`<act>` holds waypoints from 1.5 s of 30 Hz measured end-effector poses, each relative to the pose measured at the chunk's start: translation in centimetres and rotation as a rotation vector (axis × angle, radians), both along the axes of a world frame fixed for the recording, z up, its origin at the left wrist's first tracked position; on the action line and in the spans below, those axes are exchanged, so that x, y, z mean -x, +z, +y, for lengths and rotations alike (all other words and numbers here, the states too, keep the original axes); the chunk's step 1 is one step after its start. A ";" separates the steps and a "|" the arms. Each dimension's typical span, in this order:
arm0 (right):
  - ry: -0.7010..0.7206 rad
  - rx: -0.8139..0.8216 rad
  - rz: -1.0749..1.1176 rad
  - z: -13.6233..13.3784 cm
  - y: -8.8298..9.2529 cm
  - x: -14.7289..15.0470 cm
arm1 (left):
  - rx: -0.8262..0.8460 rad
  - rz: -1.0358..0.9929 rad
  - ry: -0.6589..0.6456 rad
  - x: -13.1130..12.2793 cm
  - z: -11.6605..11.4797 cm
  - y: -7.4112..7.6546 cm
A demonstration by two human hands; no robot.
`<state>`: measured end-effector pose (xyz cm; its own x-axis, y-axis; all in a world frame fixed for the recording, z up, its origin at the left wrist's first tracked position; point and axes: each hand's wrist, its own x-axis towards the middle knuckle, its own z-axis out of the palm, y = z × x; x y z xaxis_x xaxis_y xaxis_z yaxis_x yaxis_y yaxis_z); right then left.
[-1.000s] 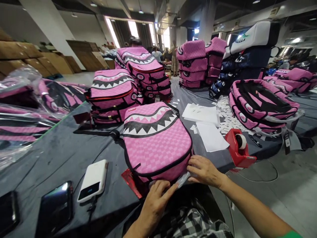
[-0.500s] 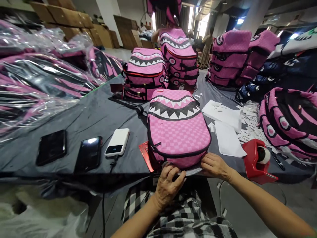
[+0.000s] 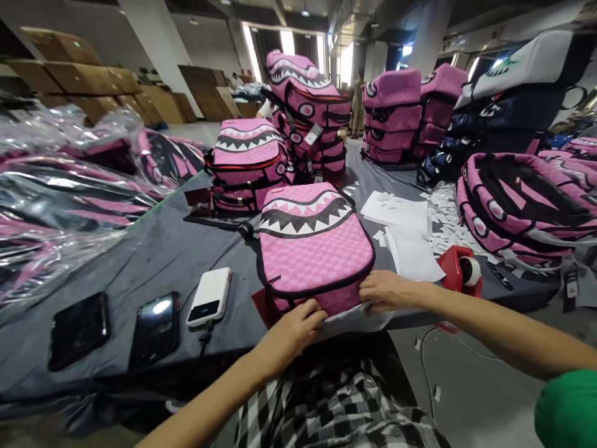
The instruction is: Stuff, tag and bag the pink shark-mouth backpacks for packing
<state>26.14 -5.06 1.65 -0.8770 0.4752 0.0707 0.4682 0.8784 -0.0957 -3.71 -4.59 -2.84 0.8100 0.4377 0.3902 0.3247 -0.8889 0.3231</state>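
A pink checkered backpack (image 3: pixel 321 249) with a black-and-white shark-tooth print lies on its back in front of me, its bottom end towards me. Along that end spreads a translucent plastic bag (image 3: pixel 353 322). My left hand (image 3: pixel 298 320) is closed on the bag's edge at the backpack's near left. On the near right corner, my right hand (image 3: pixel 385 291) pinches the same plastic, its fingertips against the backpack. A dark red packet (image 3: pixel 262 307) sticks out from under the backpack's left side.
A white power bank (image 3: pixel 209 297) and two black phones, one of them a phone (image 3: pixel 155 328) with a glare spot, lie left. Right are paper sheets (image 3: pixel 413 252), a red tape dispenser (image 3: pixel 451 264) and an open pink backpack (image 3: pixel 513 211). Stacked backpacks (image 3: pixel 252 162) stand behind.
The plastic bag is spread wider below the backpack, and my left hand has turned palm down over it. At the back, another backpack now tops the middle stack. My view has shifted right.
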 end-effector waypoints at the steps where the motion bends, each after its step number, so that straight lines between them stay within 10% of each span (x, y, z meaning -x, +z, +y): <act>1: 0.014 0.031 0.028 0.2 1.9 0.3 | 0.085 0.029 -0.011 0.5 0.4 2.0; 6: -0.025 -0.057 0.222 0.9 9.0 1.7 | 0.106 0.010 0.006 2.4 1.8 11.3; 11: -0.159 -0.495 0.507 1.2 8.9 3.2 | -0.188 0.042 0.173 1.4 1.9 13.6; 19: -0.195 -0.758 0.652 0.5 6.9 4.7 | -0.458 -0.180 0.281 0.2 2.8 11.8; 27: -0.234 -0.723 0.675 0.5 6.3 4.6 | -0.305 0.051 0.004 1.8 2.8 12.0; 33: -0.069 -0.646 0.484 -0.3 5.2 4.2 | -0.435 -0.346 0.184 1.6 3.8 8.6; 39: -0.291 -0.841 0.740 -0.2 0.1 5.4 | -0.537 -0.341 0.242 0.4 0.5 6.0; 45: -0.259 -0.737 0.663 -0.7 -6.3 5.4 | -0.520 -0.493 0.470 -0.2 0.3 -1.0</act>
<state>20.77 -5.76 -4.63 -0.4320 0.2864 0.8552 0.7011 0.7032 0.1186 -3.53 -4.33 -3.87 0.2744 0.3534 0.8943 0.6260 -0.7716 0.1128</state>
